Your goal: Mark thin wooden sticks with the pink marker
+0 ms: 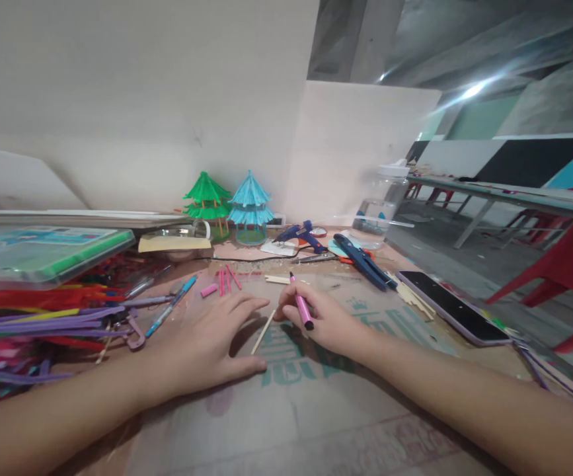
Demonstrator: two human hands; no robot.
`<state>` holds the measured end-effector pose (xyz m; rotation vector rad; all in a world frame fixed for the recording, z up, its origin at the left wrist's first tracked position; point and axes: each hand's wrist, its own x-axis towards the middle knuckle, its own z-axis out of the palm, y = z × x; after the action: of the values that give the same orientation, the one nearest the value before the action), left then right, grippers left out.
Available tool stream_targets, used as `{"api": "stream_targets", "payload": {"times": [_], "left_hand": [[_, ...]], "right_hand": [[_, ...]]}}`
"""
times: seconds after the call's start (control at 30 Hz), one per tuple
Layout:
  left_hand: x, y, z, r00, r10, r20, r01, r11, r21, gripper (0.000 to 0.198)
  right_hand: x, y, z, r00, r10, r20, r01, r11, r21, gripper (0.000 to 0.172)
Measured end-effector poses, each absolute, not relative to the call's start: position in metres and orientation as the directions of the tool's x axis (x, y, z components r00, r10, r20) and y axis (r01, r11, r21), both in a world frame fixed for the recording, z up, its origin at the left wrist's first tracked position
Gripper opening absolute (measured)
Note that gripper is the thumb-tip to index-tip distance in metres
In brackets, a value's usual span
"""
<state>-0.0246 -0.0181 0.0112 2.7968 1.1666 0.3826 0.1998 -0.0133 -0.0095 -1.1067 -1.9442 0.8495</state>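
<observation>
A pink marker [302, 304] is gripped in my right hand [323, 317], its dark tip pointing away from me. A thin pale wooden stick [263, 332] lies slantwise on the printed sheet, its upper end close to my right fingertips; I cannot tell whether they touch it. My left hand [211, 337] rests on the sheet with thumb and fingers apart around the stick's left side, holding nothing. Just beyond it lie several pink-coloured sticks [228, 280] and a pink marker cap [209, 290]. More plain sticks [283, 280] lie beyond my right hand.
Bundles of pipe cleaners [43, 324] and a blue pen [171, 305] are on the left. Behind stand green [205, 201] and blue [250, 205] tiered-roof models, a glue gun [302, 234] and a bottle [380, 205]. Dark blue cutters [363, 261] and a phone [449, 304] lie right.
</observation>
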Motion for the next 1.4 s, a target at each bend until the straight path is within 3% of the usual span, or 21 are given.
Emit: {"api": "stream_targets", "payload": {"times": [0.2, 0.33, 0.5, 0.8, 0.93, 1.1, 1.17, 1.27, 1.4], "left_hand": [[-0.024, -0.006, 0.006, 0.802, 0.581, 0.141, 0.512, -0.789, 0.338, 0.065], [-0.026, -0.002, 0.015, 0.869, 0.487, 0.091, 0.434, -0.836, 0.336, 0.079], [-0.036, 0.007, 0.028, 0.906, 0.420, -0.044, 0.408, -0.842, 0.354, 0.070], [-0.036, 0.021, 0.030, 0.946, 0.325, 0.011, 0.288, -0.854, 0.432, 0.067], [-0.037, 0.020, 0.026, 0.943, 0.332, 0.027, 0.300, -0.881, 0.366, 0.064], [-0.027, 0.002, 0.011, 0.899, 0.401, 0.175, 0.393, -0.916, 0.078, 0.042], [-0.022, -0.007, 0.005, 0.853, 0.484, 0.196, 0.487, -0.873, 0.034, 0.041], [-0.017, -0.016, 0.001, 0.783, 0.577, 0.231, 0.569, -0.815, 0.107, 0.041], [-0.016, -0.019, 0.009, 0.737, 0.637, 0.226, 0.543, -0.757, 0.364, 0.050]], "right_hand": [[0.204, -0.016, -0.010, -0.447, 0.834, 0.323, 0.406, 0.511, -0.757, 0.005], [0.205, -0.016, -0.011, -0.476, 0.803, 0.358, 0.453, 0.573, -0.683, 0.005], [0.204, -0.016, -0.011, -0.482, 0.794, 0.371, 0.461, 0.590, -0.663, 0.007], [0.205, -0.016, -0.012, -0.488, 0.801, 0.347, 0.466, 0.575, -0.672, 0.009], [0.204, -0.016, -0.012, -0.485, 0.802, 0.348, 0.474, 0.576, -0.666, 0.009], [0.203, -0.017, -0.011, -0.485, 0.796, 0.361, 0.472, 0.586, -0.659, 0.008], [0.204, -0.017, -0.010, -0.485, 0.801, 0.352, 0.462, 0.577, -0.674, 0.008], [0.204, -0.017, -0.009, -0.487, 0.802, 0.345, 0.458, 0.571, -0.681, 0.008], [0.204, -0.017, -0.009, -0.495, 0.800, 0.341, 0.466, 0.575, -0.673, 0.008]]}}
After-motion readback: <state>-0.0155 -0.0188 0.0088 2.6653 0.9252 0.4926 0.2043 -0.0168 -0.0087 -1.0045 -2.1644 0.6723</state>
